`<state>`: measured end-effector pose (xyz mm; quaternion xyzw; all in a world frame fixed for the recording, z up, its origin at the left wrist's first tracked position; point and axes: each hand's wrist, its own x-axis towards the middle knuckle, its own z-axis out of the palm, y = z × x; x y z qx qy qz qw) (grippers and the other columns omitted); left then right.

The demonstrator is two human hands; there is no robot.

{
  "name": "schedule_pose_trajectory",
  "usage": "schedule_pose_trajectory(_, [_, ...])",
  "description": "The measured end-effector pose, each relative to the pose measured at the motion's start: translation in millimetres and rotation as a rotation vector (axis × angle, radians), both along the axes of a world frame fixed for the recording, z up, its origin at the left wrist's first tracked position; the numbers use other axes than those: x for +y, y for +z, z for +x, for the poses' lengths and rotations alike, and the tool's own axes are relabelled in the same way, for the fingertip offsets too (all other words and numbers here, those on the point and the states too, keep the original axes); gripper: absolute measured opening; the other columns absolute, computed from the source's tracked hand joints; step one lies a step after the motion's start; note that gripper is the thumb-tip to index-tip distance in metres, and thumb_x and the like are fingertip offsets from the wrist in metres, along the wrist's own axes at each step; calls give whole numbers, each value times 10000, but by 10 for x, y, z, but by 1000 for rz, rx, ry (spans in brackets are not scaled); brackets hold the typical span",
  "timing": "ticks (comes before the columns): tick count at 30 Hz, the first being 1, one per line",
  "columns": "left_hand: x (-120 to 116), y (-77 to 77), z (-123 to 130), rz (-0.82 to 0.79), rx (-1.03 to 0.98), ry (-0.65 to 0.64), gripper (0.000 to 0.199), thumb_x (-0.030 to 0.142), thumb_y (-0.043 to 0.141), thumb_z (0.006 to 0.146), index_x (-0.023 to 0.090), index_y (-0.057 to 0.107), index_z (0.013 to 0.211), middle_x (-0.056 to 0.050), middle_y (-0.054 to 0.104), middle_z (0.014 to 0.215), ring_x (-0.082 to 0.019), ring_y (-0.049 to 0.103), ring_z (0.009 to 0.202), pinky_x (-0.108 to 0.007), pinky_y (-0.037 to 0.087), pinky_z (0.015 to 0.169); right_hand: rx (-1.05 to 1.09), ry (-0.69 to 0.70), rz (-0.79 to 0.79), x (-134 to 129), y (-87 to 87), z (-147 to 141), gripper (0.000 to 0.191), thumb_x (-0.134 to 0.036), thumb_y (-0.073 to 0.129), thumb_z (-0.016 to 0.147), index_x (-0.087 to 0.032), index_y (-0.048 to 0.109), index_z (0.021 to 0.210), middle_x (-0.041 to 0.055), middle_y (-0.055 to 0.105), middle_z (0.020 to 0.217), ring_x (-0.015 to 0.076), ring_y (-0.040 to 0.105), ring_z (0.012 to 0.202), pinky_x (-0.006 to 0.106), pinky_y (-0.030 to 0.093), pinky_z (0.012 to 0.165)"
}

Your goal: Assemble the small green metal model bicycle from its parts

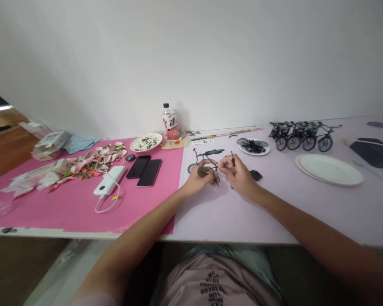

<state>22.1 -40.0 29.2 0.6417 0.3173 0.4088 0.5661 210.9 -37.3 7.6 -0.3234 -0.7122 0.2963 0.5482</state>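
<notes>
My left hand [199,180] is closed around the lower part of a small dark green model bicycle [208,153], held just above the pale tabletop. One spoked wheel shows at the bicycle's left end. At its right end, my right hand [238,172] is pinched close to the frame. A thin dark stick-like tool [232,158] stands up between the right fingers; its kind is too small to make out. Whatever the right fingertips touch at the bicycle is hidden. Beside the right hand lies a small black piece [255,175].
Behind the right hand, a white plate [264,151] carries black parts and wheels. Several model bicycles [301,136] stand at the back right, near stacked white plates [335,170]. To the left are two phones [149,172], a white power bank [110,180], a bottle [170,123] and pink petals [92,161].
</notes>
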Motion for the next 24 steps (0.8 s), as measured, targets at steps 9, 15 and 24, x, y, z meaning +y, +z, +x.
schedule_pose_trajectory(9, [48,-57,-22,-174,-60,-101,432,337,781,774,163,541,1088,13,685,719,-147,691,557,-275,550,616,-104,35,117,-11,37,26,271,-169,509,1000,-282,304,864,24,615,890,215,598,880,384,507,824])
schedule_pose_trajectory(15, [84,-112,-20,-209,-107,-138,422,337,792,776,165,552,1078,2,688,719,-146,685,570,-272,549,599,-108,39,98,-12,41,29,285,-137,519,978,-283,303,863,15,619,890,202,600,863,364,502,823])
schedule_pose_trajectory(24, [60,-73,-16,-219,-103,-142,443,345,810,757,156,562,1072,-3,682,719,-154,687,572,-285,567,586,-136,34,98,-21,75,39,273,-161,519,979,-280,311,849,15,609,857,203,595,838,356,499,812])
